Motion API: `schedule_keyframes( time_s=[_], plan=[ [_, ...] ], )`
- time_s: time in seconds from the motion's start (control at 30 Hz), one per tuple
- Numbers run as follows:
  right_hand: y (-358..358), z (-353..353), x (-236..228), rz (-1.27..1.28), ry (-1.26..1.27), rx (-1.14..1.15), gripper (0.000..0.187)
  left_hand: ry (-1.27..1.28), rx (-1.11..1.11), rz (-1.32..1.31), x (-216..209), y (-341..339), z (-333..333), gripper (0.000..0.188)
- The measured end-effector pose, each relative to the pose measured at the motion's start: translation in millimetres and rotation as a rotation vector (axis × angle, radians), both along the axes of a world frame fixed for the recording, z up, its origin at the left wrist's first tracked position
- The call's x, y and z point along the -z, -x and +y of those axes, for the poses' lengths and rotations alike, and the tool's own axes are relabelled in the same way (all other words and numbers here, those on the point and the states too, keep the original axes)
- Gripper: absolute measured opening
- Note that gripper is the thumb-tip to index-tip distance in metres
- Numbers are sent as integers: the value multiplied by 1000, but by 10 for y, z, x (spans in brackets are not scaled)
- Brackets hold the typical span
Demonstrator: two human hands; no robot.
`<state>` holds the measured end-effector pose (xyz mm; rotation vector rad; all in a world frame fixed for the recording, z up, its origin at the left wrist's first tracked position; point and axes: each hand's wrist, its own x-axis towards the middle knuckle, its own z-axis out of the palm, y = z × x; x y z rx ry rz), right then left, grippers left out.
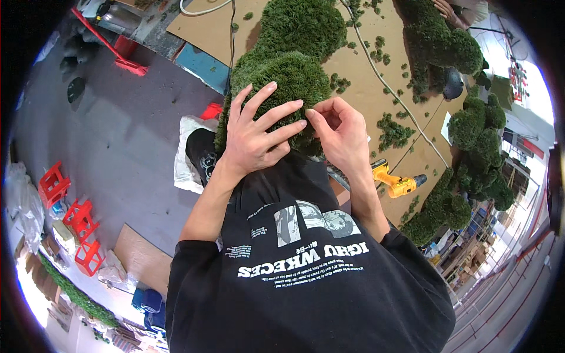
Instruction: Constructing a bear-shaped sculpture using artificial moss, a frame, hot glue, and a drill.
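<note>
One green foliage piece [294, 76] stretches away from the person; left hand [257, 134] splayed over near end, right hand [344, 136] pinched at right edge, contents unclear

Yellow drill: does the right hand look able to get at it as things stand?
Probably yes: the yellow drill lies beside the right forearm, its body uncovered, though the right hand would have to leave the green foliage.

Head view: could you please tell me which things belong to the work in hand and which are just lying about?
Apparently in the work: green foliage mound, left hand on it, right hand at its side; possibly the loose green sprigs.
Apparently lying about: yellow drill, in neither hand; red stools.
</note>
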<state>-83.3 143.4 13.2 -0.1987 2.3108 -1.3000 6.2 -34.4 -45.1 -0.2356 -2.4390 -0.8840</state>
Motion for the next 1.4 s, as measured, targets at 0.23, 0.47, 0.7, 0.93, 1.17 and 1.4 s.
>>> schedule_keyframes(
  time_s=[0.23,0.47,0.7,0.93,1.17,1.4],
  plan=[
    [17,-76,-98,-4,-74,-36,15,-19,-10,-5,-1,2,-14,30],
    [-9,-156,-122,82,-93,-39,13,-34,15,-17,29,-1,-44,29],
    [24,-166,-132,31,-97,-35,14,-21,19,-25,12,-8,-43,28],
    [140,53,-81,-318,230,-22,12,-17,-2,-19,-25,0,4,29],
    [57,168,128,-248,306,40,14,-2,-54,-92,-173,-6,106,33],
    [119,118,222,-179,347,112,31,-134,-245,-105,-255,151,414,33]
  ],
)
